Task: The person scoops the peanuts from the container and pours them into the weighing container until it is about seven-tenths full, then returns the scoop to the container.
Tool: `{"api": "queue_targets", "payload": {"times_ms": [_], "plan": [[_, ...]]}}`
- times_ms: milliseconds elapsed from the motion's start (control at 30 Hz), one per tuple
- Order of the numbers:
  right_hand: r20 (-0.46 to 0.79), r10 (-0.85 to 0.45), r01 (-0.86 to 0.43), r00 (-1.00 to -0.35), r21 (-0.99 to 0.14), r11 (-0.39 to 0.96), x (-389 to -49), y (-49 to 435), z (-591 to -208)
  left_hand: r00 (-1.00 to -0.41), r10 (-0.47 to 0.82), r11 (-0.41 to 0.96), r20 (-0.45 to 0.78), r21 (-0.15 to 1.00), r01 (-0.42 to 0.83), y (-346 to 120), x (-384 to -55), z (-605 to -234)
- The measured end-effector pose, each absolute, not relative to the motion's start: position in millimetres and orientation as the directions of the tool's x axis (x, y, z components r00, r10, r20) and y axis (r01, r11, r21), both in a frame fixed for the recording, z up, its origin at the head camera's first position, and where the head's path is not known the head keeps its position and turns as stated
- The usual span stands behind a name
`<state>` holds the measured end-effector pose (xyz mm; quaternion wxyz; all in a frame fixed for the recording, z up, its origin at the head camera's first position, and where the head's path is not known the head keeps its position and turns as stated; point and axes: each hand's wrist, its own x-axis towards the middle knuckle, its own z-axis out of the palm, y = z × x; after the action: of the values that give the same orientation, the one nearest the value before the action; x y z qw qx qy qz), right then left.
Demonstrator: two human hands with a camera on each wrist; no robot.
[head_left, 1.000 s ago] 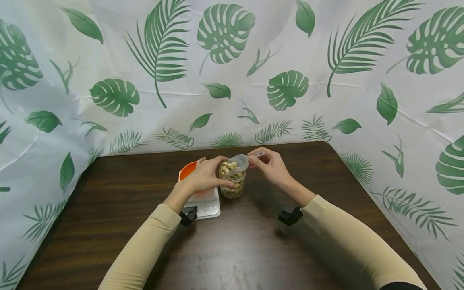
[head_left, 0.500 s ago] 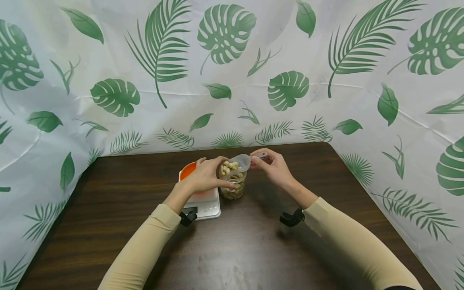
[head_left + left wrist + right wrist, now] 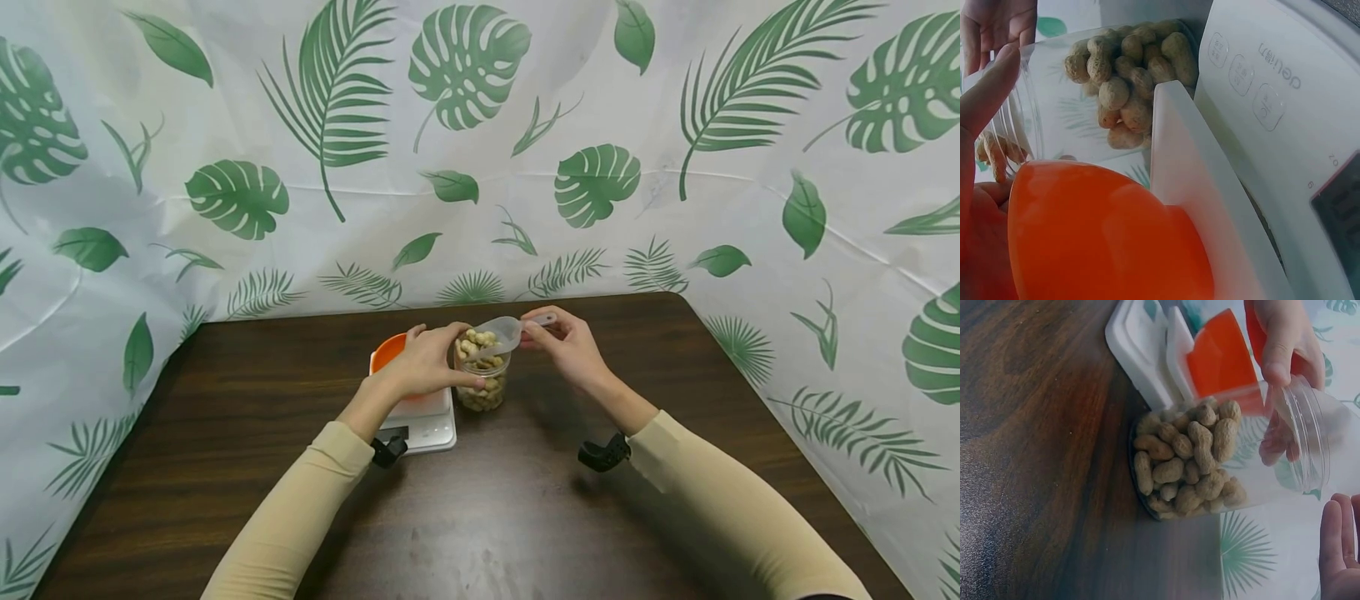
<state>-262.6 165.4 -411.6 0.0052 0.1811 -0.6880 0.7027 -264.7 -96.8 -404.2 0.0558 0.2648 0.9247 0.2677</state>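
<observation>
A clear jar (image 3: 1191,456) of unshelled peanuts (image 3: 1138,75) stands upright on the table, right beside a white kitchen scale (image 3: 427,433). My left hand (image 3: 423,362) grips it near the rim, thumb in front. Between thumb and fingers of my right hand (image 3: 562,346) is the handle of a translucent scoop (image 3: 507,332). The scoop is tilted at the jar's mouth, where peanuts show at its lower end; the head view does not show clearly which lie in it. An orange bowl (image 3: 1110,231) sits on the scale, partly hidden by my left hand in the head view.
The dark wooden table (image 3: 480,517) extends around the jar and scale. Behind its far edge hangs a white sheet (image 3: 480,225) printed with green leaves. The scale's dark display (image 3: 1341,212) faces the near side.
My right hand has shifted slightly to the right, drawing the scoop a little with it. The left hand, jar, scale and bowl have stayed in place.
</observation>
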Motion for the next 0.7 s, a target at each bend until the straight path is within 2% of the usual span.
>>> {"api": "queue_targets", "payload": {"times_ms": [433,700], "plan": [[0.261,-0.227,-0.243,-0.938,-0.964,-0.104,-264.5,164.5,-416.3,-0.84,0.539,0.694,0.063,0.532,0.485,-99.9,-265.7,-401.8],[0.257,-0.224,-0.238,-0.94,-0.965,-0.109,-264.7,161.2,-416.3,-0.847,0.531,0.711,0.027,0.53,0.462,-103.1,-268.1,-400.1]]}}
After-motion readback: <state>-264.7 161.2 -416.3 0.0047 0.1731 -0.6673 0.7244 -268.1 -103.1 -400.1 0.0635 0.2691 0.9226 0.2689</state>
